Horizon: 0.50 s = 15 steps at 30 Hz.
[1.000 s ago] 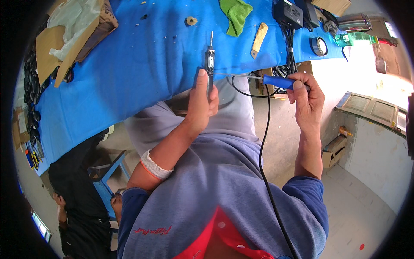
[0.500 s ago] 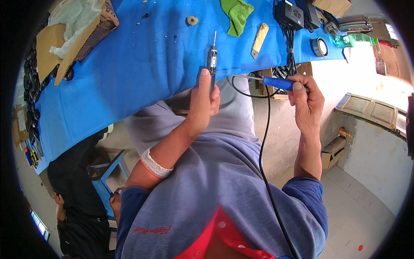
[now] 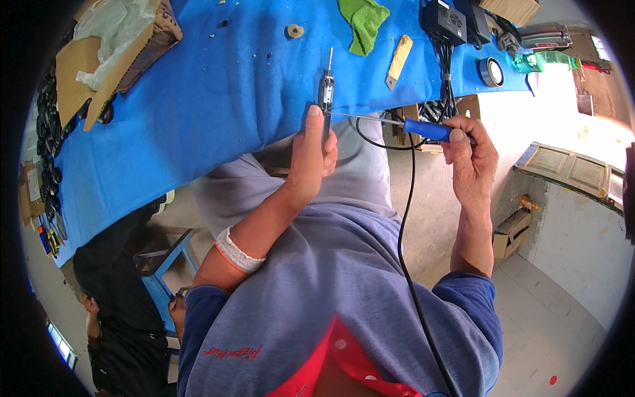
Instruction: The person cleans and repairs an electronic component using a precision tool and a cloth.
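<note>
My left hand (image 3: 309,155) is closed around a slim black tool with a thin metal rod at its tip (image 3: 327,91). It is held upright at the near edge of the table, and bright metal parts show in its upper body. My right hand (image 3: 471,153) grips the blue handle of a screwdriver (image 3: 426,129). The screwdriver's thin shaft points left, and its end meets the side of the black tool just by my left thumb. Whether the tip sits in a screw is too small to tell.
Blue cloth (image 3: 218,79) covers the table. On it lie a green rag (image 3: 362,23), a yellowish strip (image 3: 398,63), a tape roll (image 3: 491,72) and a black power unit (image 3: 444,23). An open carton (image 3: 135,59) stands far left. A black cable (image 3: 411,264) hangs before me; another person (image 3: 119,298) is at lower left.
The screwdriver's handle has dipped very slightly, its shaft still against the black tool. My left hand has stayed in place.
</note>
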{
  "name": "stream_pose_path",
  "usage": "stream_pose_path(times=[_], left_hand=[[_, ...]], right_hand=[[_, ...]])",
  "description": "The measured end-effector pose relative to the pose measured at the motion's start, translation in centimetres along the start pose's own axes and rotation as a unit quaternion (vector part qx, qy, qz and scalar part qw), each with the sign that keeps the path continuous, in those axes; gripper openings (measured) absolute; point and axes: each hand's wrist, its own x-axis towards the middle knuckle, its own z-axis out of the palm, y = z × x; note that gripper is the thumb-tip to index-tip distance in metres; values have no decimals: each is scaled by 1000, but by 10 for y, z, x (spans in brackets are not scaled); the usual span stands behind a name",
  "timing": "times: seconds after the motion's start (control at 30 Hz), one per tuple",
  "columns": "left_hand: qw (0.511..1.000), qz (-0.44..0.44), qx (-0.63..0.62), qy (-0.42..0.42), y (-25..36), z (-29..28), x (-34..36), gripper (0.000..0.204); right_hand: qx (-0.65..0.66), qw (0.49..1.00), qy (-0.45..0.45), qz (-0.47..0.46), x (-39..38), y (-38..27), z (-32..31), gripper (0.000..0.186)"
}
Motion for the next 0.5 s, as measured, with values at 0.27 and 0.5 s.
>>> stream_pose_path(times=[0.27, 0.5], left_hand=[[1000, -2, 6, 1, 0, 1, -1, 61], [1000, 13, 14, -5, -2, -2, 0, 61]], right_hand=[[10, 1000, -1, -2, 0, 1, 0, 23], [6, 1000, -3, -5, -1, 4, -2, 23]])
